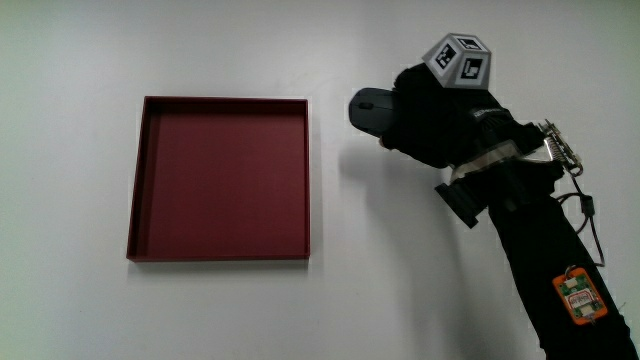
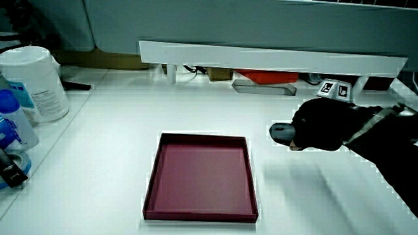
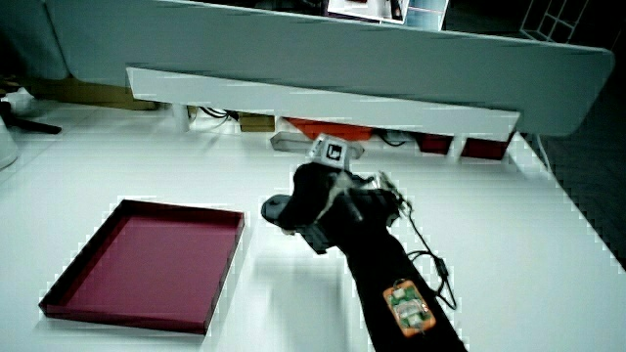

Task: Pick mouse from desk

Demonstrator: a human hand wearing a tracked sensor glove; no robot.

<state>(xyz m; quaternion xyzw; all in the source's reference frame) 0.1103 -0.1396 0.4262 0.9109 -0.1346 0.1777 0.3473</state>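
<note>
Hand (image 1: 432, 118) draped over mouse (image 1: 368, 108), fingers curled on its shell. Probably light, rigid, slick plastic; best pinched at the flanks.

— What is the glove (image 1: 440, 125) made of?
— Matt black cloth, and the sleeve (image 1: 545, 270) looks the same.
— The mouse (image 1: 368, 108)?
— Dark plastic with a dull sheen.
— And the tray (image 1: 218, 255)?
— Maroon, matt and smooth, maybe card or plastic. The table (image 1: 80, 310) is smooth white and faintly glossy.
</note>
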